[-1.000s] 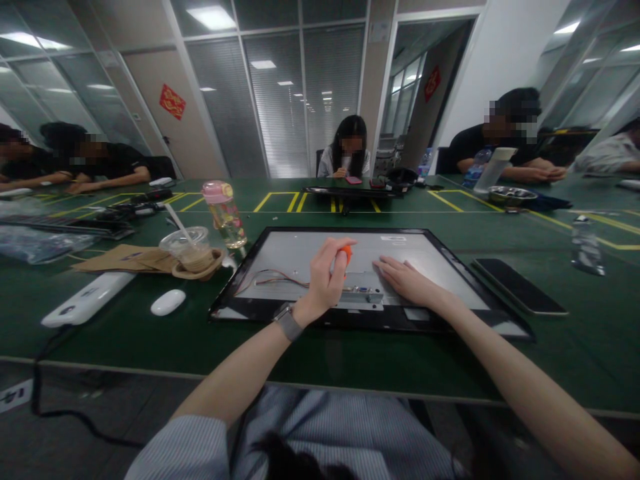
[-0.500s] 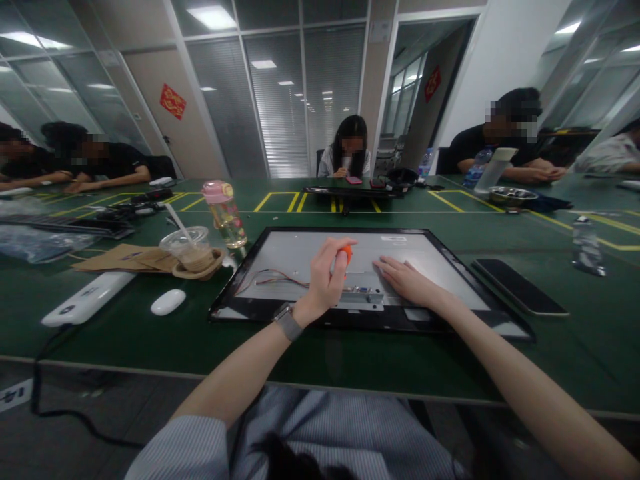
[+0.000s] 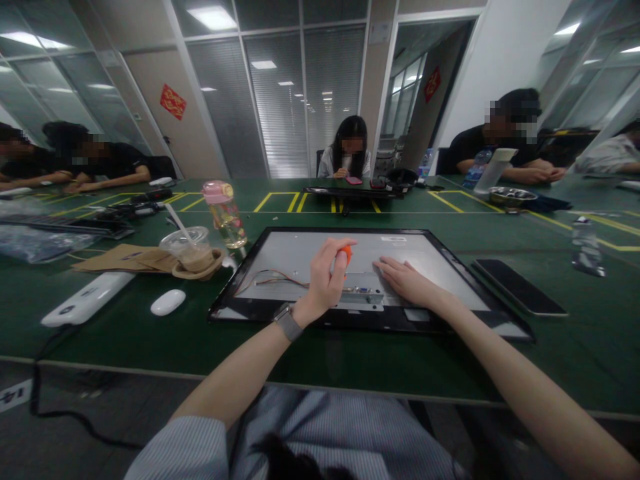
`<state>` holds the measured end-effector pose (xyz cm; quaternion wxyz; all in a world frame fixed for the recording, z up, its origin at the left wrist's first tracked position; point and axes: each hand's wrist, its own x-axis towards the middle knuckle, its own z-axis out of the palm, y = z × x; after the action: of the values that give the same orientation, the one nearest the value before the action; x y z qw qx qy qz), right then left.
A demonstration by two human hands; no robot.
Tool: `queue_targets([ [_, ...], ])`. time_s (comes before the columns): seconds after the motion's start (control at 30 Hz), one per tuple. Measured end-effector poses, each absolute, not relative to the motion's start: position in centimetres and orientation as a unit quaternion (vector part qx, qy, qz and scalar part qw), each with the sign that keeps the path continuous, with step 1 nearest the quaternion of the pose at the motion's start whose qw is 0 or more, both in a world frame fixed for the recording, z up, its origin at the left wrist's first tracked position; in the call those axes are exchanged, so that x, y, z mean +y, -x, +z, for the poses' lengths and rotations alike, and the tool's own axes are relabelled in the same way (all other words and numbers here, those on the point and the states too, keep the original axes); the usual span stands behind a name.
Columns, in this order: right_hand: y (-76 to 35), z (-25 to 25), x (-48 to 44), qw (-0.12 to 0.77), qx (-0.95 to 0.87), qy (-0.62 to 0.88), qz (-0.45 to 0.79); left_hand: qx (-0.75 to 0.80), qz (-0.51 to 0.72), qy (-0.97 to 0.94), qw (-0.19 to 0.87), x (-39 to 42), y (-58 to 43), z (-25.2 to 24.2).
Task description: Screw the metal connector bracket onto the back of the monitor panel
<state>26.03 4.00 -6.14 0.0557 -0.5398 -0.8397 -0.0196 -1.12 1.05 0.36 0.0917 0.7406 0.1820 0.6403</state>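
A flat display panel (image 3: 280, 250) with a black frame lies with its pale metal back up on the green table. My left hand (image 3: 325, 277) is closed round an orange screwdriver (image 3: 349, 253), held upright over the panel; its tip is hidden behind the fingers. Just under that hand is a metal bracket (image 3: 375, 298) with connector ports along the panel's near side. Thin coloured wires (image 3: 273, 275) run from there to the left. My right hand (image 3: 405, 277) rests flat on the panel's back, fingers stretched out, holding nothing.
Left of the panel are a white mouse-shaped case (image 3: 169, 302), a white power strip (image 3: 87, 300), an iced drink cup (image 3: 187, 247) and a pink-lidded bottle (image 3: 225, 213). A black phone (image 3: 520, 287) lies to the right. Other people sit around the table.
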Motion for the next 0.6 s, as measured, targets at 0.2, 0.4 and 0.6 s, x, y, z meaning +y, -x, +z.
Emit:
queue_targets([
  [0.2, -26.13, -6.45, 4.20, 0.058, -0.842, 0.536, -0.022, 0.170, 0.644, -0.740, 0.095, 0.97, 1.11, 0.58],
  [0.4, -26.20, -6.35, 4.10, 0.050, -0.843, 0.534, -0.028, 0.167, 0.645, -0.739, 0.100, 1.00, 1.13, 0.52],
  [0.6, -26.31, -6.54, 4.20, 0.056, -0.845, 0.531, -0.031, 0.172, 0.644, -0.738, 0.100, 1.07, 1.03, 0.36],
])
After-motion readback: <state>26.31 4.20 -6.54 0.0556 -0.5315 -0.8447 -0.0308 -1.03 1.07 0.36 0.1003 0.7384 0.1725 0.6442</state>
